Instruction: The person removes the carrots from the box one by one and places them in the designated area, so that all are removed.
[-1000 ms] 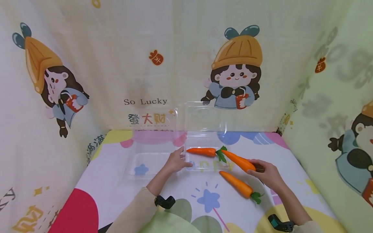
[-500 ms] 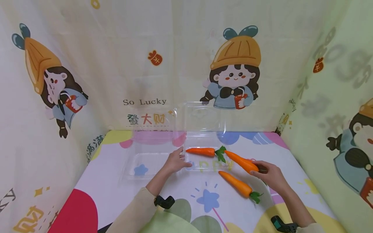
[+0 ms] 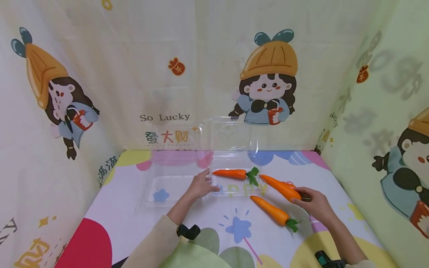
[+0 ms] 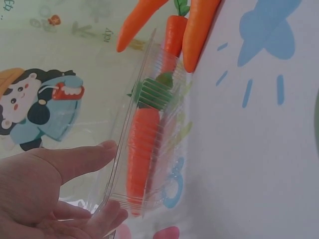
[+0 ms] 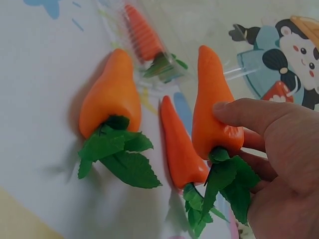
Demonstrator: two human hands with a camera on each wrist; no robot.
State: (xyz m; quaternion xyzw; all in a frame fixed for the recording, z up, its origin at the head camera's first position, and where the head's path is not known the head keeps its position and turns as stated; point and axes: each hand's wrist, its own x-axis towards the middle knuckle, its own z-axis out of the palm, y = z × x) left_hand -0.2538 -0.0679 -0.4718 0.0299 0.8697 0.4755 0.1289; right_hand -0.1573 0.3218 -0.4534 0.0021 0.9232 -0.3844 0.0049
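Observation:
My right hand grips an orange carrot by its thick, leafy end, its tip pointing left toward the right-hand clear plastic box. In the right wrist view, the thumb lies on the held carrot and the fingers pass behind it. A second carrot with green leaves lies inside that box. My left hand touches the box's near left corner, thumb along the front and fingers at the side. Another carrot rests on the tabletop in front, and one more lies beneath the held one.
A second clear box stands with its lid up, left of the first. The first box's raised lid leans near the back curtain. Printed curtains close off the back and sides. A patterned cloth covers the table.
My right hand has drawn the held carrot slightly right and nearer to me, so its tip has moved away from the leaves in the box. The left hand keeps its place.

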